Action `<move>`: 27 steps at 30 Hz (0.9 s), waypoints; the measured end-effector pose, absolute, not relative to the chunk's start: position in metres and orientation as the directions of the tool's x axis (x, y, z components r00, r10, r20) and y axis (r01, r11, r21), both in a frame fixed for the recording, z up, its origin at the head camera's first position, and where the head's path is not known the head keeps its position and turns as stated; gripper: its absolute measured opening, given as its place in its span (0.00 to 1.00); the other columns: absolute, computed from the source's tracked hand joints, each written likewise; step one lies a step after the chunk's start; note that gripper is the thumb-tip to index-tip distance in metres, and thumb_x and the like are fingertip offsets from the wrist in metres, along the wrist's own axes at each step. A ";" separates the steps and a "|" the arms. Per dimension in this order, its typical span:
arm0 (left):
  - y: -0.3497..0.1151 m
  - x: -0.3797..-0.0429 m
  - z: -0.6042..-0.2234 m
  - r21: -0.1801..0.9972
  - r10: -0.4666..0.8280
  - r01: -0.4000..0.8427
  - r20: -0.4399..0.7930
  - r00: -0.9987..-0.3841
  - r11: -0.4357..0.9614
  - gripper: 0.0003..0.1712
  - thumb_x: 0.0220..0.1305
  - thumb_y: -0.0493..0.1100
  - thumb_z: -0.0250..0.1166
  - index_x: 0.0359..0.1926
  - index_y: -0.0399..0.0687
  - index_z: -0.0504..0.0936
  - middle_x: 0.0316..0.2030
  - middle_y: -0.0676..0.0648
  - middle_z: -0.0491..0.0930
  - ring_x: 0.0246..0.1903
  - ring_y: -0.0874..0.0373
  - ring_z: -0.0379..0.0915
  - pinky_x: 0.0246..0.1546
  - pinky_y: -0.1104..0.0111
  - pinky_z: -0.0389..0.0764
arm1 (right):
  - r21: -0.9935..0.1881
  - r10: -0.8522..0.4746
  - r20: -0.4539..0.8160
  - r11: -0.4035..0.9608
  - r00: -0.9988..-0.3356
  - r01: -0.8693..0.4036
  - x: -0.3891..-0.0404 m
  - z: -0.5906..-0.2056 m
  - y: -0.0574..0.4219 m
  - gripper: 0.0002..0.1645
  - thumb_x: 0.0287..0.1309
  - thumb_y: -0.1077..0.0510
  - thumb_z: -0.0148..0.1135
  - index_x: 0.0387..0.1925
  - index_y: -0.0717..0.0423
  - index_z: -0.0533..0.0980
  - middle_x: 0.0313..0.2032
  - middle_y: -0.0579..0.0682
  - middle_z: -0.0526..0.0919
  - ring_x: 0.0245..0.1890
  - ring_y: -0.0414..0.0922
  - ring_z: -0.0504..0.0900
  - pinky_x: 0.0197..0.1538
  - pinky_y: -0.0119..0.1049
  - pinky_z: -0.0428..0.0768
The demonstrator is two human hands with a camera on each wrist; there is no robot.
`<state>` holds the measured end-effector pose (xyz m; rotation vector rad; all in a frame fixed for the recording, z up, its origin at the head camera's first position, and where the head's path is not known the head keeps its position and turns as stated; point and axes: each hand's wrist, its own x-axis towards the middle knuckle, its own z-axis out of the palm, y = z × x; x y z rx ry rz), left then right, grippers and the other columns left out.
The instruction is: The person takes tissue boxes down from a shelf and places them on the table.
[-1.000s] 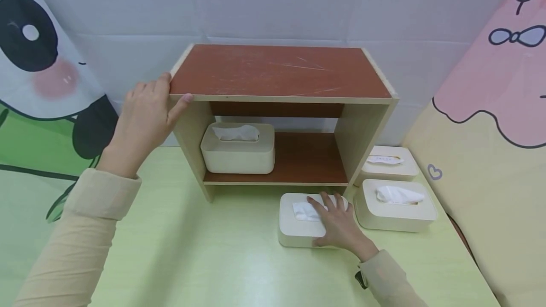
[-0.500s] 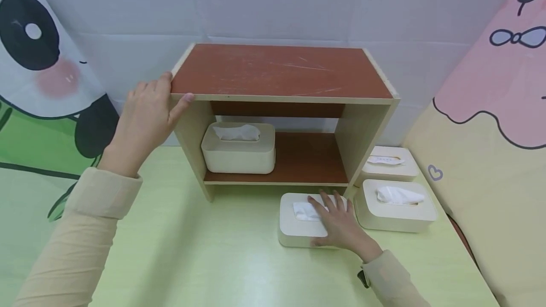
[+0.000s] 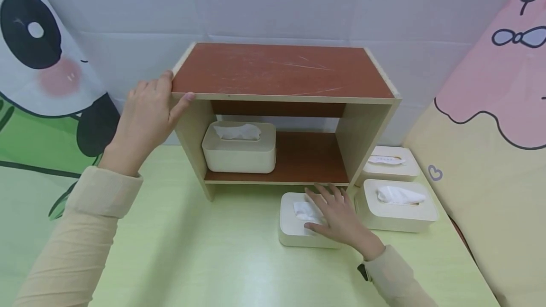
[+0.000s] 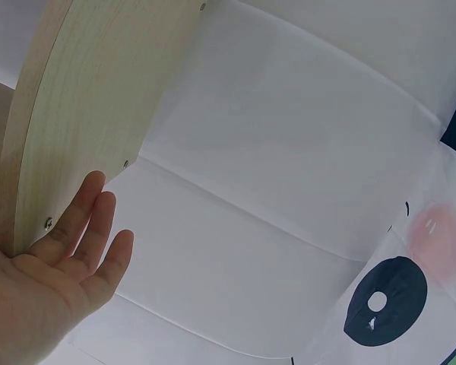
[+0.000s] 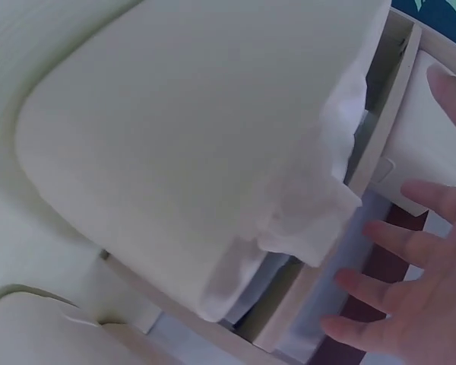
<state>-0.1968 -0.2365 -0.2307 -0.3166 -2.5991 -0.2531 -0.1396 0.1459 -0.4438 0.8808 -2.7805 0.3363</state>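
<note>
A small wooden shelf (image 3: 281, 70) with a reddish-brown top stands in the middle of the head view. My left hand (image 3: 147, 120) holds its upper left front corner, thumb over the front edge and the other fingers along the outer side panel (image 4: 91, 99). Below the shelf's right half, a cream tissue box (image 3: 294, 239) lies on the table, a white tissue showing in its slot. My right hand (image 3: 341, 217) hovers over that box's right part with fingers spread, and the right wrist view shows a gap between them. Another tissue box (image 3: 239, 158) sits on the inner board's left side.
Two more tissue boxes stand right of the shelf: a front one (image 3: 392, 219) and one behind it (image 3: 386, 170), partly hidden by the side panel. A pale green table (image 3: 192, 250) lies beneath. Printed cloth (image 3: 477, 98) hangs behind and at the sides.
My right hand has lifted off the front tissue box and its thumb has come away from the box's near side. The boxes and the shelf stay in place; my left hand keeps its hold.
</note>
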 end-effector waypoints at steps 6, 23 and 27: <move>-0.237 -0.197 -0.231 0.119 0.176 0.272 0.508 -0.843 0.955 0.34 0.67 0.60 0.45 0.54 0.31 0.63 0.38 0.30 0.74 0.35 0.35 0.65 0.38 0.45 0.64 | -0.113 -0.553 0.301 0.789 -0.777 -0.604 -0.150 -0.430 0.140 0.43 0.49 0.35 0.60 0.63 0.48 0.63 0.62 0.55 0.67 0.59 0.61 0.65 0.56 0.61 0.63; -0.237 -0.197 -0.231 0.118 0.177 0.269 0.498 -0.849 0.956 0.36 0.67 0.60 0.45 0.59 0.31 0.60 0.42 0.28 0.73 0.38 0.34 0.65 0.40 0.45 0.64 | -0.018 -0.577 0.412 0.769 -0.705 -0.639 -0.196 -0.384 0.127 0.41 0.50 0.37 0.61 0.62 0.51 0.64 0.59 0.54 0.69 0.56 0.58 0.67 0.54 0.57 0.65; -0.237 -0.197 -0.231 0.117 0.179 0.272 0.503 -0.846 0.955 0.36 0.67 0.59 0.45 0.59 0.30 0.61 0.41 0.28 0.74 0.37 0.34 0.65 0.39 0.45 0.64 | -0.023 -0.577 0.371 0.777 -0.727 -0.629 -0.208 -0.375 0.119 0.41 0.52 0.35 0.57 0.64 0.50 0.62 0.60 0.54 0.68 0.57 0.58 0.66 0.55 0.58 0.64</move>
